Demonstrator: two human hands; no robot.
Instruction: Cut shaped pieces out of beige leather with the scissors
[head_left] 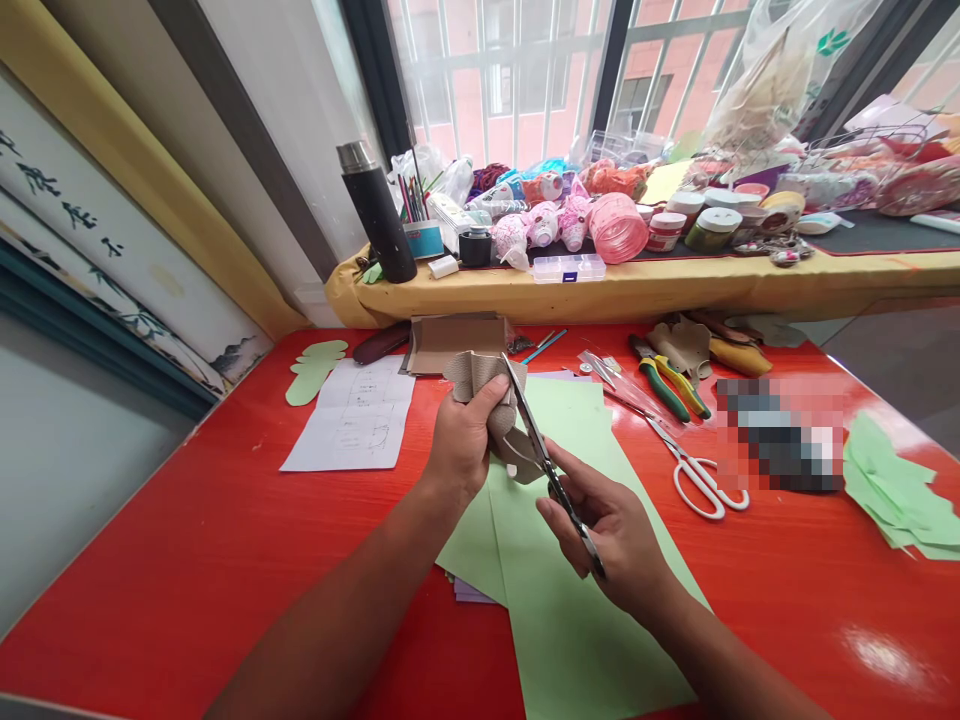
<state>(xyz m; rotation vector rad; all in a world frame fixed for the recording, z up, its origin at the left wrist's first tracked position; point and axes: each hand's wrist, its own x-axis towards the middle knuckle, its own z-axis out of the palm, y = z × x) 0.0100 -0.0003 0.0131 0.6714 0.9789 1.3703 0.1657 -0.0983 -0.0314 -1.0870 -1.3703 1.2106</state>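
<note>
over the worktop (187, 560), the left hand (459, 440) pinches a taupe piece (466, 372), probably light, soft, best held at its bunched middle, and the right hand (607, 525) grips black scissors (534, 432).

From my remote seat I list one taupe leather-like piece (504, 432), matt and pebble-grained; one pair of dark-handled scissors (531, 425), blades of smooth bright metal, handles glossy; and one red tabletop (225, 500), slick and highly reflective. I further enter green paper (540, 610), smooth and matt; white-handled scissors (677, 452), metal blades with plastic-looking grips; and pliers (664, 390) with smooth, plastic-looking handles. Behind these I record a dark flask (381, 220), satin-bodied with a shiny metallic cap, and a clear plastic box (568, 268), glossy.
</note>
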